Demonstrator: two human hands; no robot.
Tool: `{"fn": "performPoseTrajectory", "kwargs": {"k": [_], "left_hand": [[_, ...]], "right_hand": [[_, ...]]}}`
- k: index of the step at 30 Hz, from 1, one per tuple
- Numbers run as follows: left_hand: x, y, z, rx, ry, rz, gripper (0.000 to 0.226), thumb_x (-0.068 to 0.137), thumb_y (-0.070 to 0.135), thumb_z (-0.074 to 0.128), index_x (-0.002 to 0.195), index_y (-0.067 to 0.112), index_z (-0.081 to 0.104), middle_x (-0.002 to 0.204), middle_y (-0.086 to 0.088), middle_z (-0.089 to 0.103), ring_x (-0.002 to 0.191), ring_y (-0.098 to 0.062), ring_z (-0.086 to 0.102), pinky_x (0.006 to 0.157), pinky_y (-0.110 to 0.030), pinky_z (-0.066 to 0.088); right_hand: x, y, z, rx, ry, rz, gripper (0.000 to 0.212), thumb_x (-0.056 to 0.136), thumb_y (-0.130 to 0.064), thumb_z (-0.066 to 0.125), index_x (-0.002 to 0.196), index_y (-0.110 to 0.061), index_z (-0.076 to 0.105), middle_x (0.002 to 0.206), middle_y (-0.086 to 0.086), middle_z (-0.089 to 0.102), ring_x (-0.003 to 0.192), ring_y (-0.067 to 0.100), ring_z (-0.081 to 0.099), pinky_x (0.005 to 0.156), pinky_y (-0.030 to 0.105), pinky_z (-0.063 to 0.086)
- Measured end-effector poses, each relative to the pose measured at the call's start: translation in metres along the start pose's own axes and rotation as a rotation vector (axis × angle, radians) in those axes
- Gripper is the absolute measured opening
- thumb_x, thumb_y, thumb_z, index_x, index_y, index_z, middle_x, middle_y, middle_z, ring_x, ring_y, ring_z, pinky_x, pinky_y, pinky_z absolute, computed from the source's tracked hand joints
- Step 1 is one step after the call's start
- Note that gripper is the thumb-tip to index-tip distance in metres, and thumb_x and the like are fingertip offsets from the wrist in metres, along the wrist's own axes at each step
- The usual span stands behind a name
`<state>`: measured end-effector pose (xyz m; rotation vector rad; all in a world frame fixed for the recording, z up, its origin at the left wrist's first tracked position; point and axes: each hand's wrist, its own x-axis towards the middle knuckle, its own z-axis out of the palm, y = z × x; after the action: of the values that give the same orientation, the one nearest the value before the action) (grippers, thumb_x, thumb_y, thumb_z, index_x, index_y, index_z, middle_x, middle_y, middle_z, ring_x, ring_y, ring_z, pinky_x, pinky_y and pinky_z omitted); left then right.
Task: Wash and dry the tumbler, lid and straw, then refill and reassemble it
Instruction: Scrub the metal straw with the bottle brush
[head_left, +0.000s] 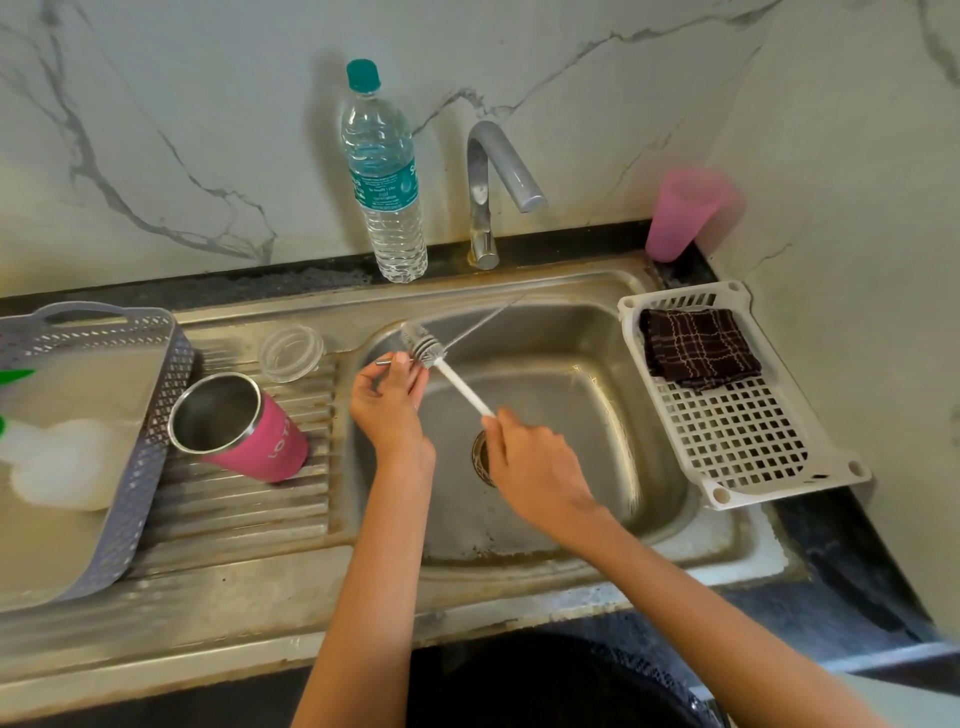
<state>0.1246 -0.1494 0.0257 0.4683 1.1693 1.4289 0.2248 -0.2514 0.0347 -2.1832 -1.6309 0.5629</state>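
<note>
The left hand (387, 402) pinched a thin metal straw (385, 362) between thumb and fingers (404, 370), close to one end. That short end stuck out to the left of the fingertips. The rest appeared to run up and to the right over the sink (597, 332), too blurred to be sure. The right hand (524, 457) had its fingers curled tightly round the white handle of a bottle brush (462, 387). The grey bristle head lay against the straw just beside the left fingertips. Both hands were over the left part of the basin, above the drain.

The pink tumbler (249, 441) stood open on the ribbed draining board at the left of the sink, its steel inside bare and its lid off. The clear round lid (291, 353) lay flat just behind it, nearer the wall.

A grey basket (156, 395) sat at the far left edge of the surface. A water bottle (384, 171) with a green cap and a tap (488, 192) stood along the back edge. A pink cup (685, 213) stood in the back right corner. A white basket (727, 431) rested along the sink's right edge and held a folded dark checked cloth (698, 345).
</note>
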Motion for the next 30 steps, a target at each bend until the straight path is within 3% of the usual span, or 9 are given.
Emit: {"fn": "performPoseTrajectory", "kwargs": {"k": [3,5,8,12,16,17,21,25,30], "left_hand": [[-0.003,-0.002,-0.001,0.036,-0.019,0.033,0.014,0.092,0.000,0.061,0.088,0.011,0.053,0.089,-0.010,0.071,0.088,-0.021,0.071,0.082,-0.031,0.059],[-0.002,-0.002,-0.002,0.055,-0.004,0.051,0.015,0.093,-0.001,0.060,0.088,0.011,0.053,0.085,-0.007,0.070,0.085,-0.017,0.071,0.082,-0.030,0.059],[0.003,0.001,-0.004,0.086,0.017,0.069,0.015,0.094,-0.002,0.057,0.089,0.011,0.052,0.084,-0.004,0.066,0.078,-0.009,0.070,0.081,-0.028,0.059],[0.004,0.002,-0.011,0.159,0.014,0.113,0.015,0.095,-0.002,0.055,0.090,0.012,0.052,0.084,-0.005,0.069,0.080,-0.010,0.072,0.080,-0.027,0.059],[0.002,-0.001,-0.006,0.165,0.021,0.101,0.016,0.095,-0.002,0.056,0.090,0.012,0.052,0.083,-0.004,0.067,0.078,-0.009,0.071,0.083,-0.030,0.059],[0.001,-0.001,-0.005,0.162,0.015,0.101,0.016,0.095,-0.002,0.056,0.090,0.013,0.052,0.083,-0.004,0.068,0.080,-0.009,0.071,0.082,-0.029,0.059],[-0.001,0.000,-0.009,0.181,0.015,0.123,0.018,0.095,-0.002,0.055,0.089,0.014,0.051,0.085,-0.006,0.070,0.085,-0.011,0.071,0.081,-0.026,0.058],[0.004,0.001,-0.008,0.188,0.044,0.118,0.021,0.095,-0.003,0.055,0.086,0.015,0.051,0.083,-0.005,0.067,0.082,-0.012,0.069,0.083,-0.029,0.059],[0.008,0.013,-0.017,0.199,0.059,0.193,0.020,0.096,-0.002,0.055,0.088,0.016,0.051,0.086,-0.007,0.070,0.088,-0.014,0.070,0.079,-0.026,0.058]], "right_hand": [[0.019,0.014,-0.003,0.028,0.017,0.132,0.041,0.104,-0.039,0.023,0.099,-0.010,0.051,0.075,0.012,0.064,0.069,0.035,0.064,0.067,0.047,0.054],[0.014,0.011,-0.004,0.001,0.056,0.070,0.039,0.104,-0.038,0.023,0.098,-0.011,0.050,0.072,0.011,0.064,0.066,0.034,0.063,0.063,0.046,0.054],[-0.001,0.007,-0.006,-0.054,-0.018,-0.032,0.039,0.104,-0.038,0.023,0.100,-0.011,0.050,0.073,0.011,0.063,0.066,0.034,0.062,0.062,0.044,0.053],[0.033,0.043,-0.018,-0.045,0.053,0.199,0.043,0.105,-0.035,0.021,0.103,-0.006,0.053,0.063,0.000,0.051,0.061,0.026,0.055,0.056,0.035,0.045],[0.011,0.019,-0.003,-0.099,-0.025,-0.065,0.041,0.104,-0.039,0.021,0.100,-0.011,0.050,0.068,0.009,0.063,0.060,0.032,0.063,0.055,0.043,0.054],[0.011,0.020,-0.003,-0.101,-0.038,-0.057,0.040,0.104,-0.039,0.021,0.100,-0.012,0.050,0.069,0.009,0.063,0.060,0.032,0.063,0.055,0.041,0.052],[0.038,0.042,-0.015,-0.054,0.031,0.178,0.043,0.105,-0.035,0.021,0.105,-0.008,0.054,0.061,-0.002,0.047,0.059,0.022,0.053,0.054,0.032,0.041],[0.007,0.013,-0.002,-0.081,-0.037,-0.095,0.039,0.104,-0.039,0.022,0.096,-0.013,0.049,0.064,0.005,0.058,0.058,0.031,0.060,0.055,0.042,0.052],[0.039,0.053,-0.018,0.003,0.044,0.278,0.045,0.105,-0.032,0.022,0.103,-0.004,0.057,0.069,0.004,0.054,0.072,0.029,0.061,0.061,0.033,0.043]]}}
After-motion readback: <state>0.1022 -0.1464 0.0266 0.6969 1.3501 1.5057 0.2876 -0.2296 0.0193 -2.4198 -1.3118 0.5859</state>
